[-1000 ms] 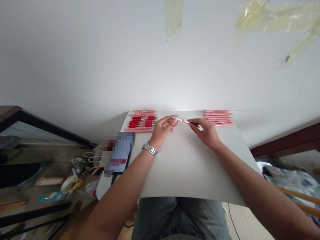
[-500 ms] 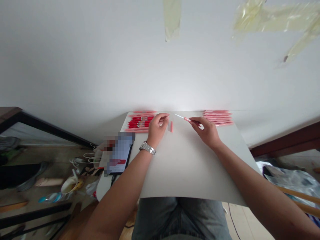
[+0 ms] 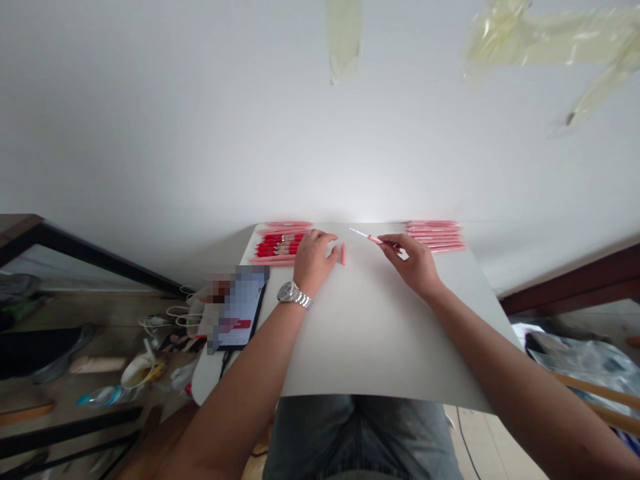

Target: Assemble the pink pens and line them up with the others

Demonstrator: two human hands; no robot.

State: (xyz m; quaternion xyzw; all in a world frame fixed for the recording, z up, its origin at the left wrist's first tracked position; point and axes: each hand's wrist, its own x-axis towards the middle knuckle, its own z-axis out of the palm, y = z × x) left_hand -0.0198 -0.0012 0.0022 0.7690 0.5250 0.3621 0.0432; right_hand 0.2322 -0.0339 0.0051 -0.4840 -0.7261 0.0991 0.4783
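Observation:
Between the thumb and fingers of my right hand (image 3: 413, 263) is a pink pen (image 3: 374, 239), its thin white tip bare and pointing left toward the wall. A pink pen cap (image 3: 343, 254) lies on the white table (image 3: 370, 333). My left hand (image 3: 315, 259), with a metal watch (image 3: 294, 294) on its wrist, hovers just left of that cap. Its thumb and fingers are apart with nothing between them. Behind and left of it lie several red and pink pens (image 3: 280, 245), partly covered by the hand.
At the back right of the table lies a row of several pink pens (image 3: 435, 235). A tablet or phone (image 3: 245, 307), partly blurred out, rests at the left edge. The white wall (image 3: 380, 153) stands directly behind the table. Cables and clutter are on the floor at left.
My left hand's thumb and fingers have spread apart, and its wrist has turned slightly. My right hand and the pen have stayed in place.

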